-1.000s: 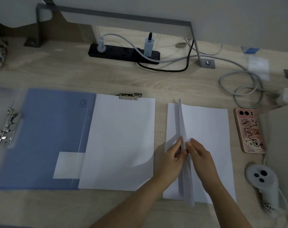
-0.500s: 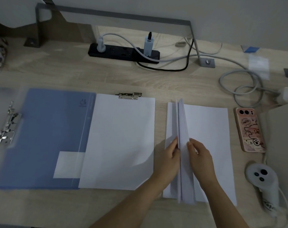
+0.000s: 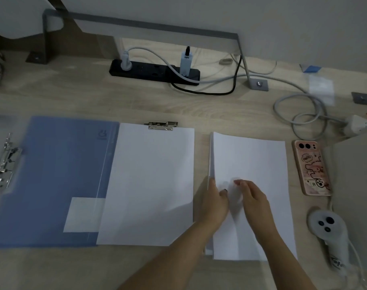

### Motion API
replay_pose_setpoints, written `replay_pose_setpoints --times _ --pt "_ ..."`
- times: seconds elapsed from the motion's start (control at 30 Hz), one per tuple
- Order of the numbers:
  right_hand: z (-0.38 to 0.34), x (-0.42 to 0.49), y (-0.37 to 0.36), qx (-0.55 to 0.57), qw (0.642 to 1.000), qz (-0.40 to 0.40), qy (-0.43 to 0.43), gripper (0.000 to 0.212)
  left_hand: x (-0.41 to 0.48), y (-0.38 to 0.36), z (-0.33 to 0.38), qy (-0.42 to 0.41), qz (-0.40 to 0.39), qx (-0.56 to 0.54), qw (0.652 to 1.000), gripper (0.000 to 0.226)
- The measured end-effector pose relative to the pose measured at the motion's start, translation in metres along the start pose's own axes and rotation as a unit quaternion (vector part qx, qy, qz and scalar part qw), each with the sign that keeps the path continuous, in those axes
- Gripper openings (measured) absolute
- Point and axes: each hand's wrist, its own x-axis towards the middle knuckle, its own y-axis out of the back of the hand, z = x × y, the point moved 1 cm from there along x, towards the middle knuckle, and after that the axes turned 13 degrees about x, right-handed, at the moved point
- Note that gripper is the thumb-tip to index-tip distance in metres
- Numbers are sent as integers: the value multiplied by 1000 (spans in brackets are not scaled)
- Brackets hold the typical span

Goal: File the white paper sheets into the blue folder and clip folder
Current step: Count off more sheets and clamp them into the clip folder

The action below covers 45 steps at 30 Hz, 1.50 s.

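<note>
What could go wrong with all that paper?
1. The left hand grips only the edge of the paper stack, and the right hand looks blurred, so sheets might slide apart or crease.
2. The phone lies close beside the stack. A sweep of paper could nudge it.
3. The sheet at the clip overlaps the blue folder, so new pages could knock it crooked.

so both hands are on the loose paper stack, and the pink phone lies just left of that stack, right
Not quite. The left hand and right hand are both on the loose paper stack, but the pink phone lies just right of that stack, not left. The head view shows it.
</note>
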Motion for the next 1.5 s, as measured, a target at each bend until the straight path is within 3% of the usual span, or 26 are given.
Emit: replay_pose_setpoints --times 0.1,0.23,0.33,0.4,0.47,0.57,0.73,0.83,0.93,1.03,1.23,1.5 --pt "-7 3 22 -5 999 46 7 36 -4 15 2 -29 -18 -80 996 34" --pt "-27 -3 46 40 996 79 -26 58 -13 73 -8 -91 -46 -212 972 26" --pt "-37 -14 41 148 981 -42 -115 56 -14 125 -31 -110 -30 -245 963 27" --pt "-49 -27 15 217 954 -142 -148 40 -15 161 -52 -97 -11 -249 964 24" --pt "-60 -40 -24 241 935 -215 -144 32 -15 194 -80 -82 26 -249 965 25" --pt "-71 -54 -92 269 912 -272 -145 42 -14 238 -132 -46 112 -238 964 32" --pt "-74 -76 -192 270 901 -296 -165 31 -12 299 -214 14 248 -164 955 9" --pt "-72 -86 -234 274 897 -301 -173 29 -14 333 -258 45 336 -122 933 16" --pt "-67 -90 -263 269 907 -281 -161 31 -8 362 -295 75 370 -109 920 20" --pt "-64 -93 -282 253 915 -272 -155 28 7 381 -316 91 316 -105 939 26" --pt "-60 -92 -302 236 924 -256 -160 22 31 398 -320 88 173 -209 958 25" --pt "-63 -88 -314 232 932 -245 -132 24 44 412 -306 52 107 -174 978 31"
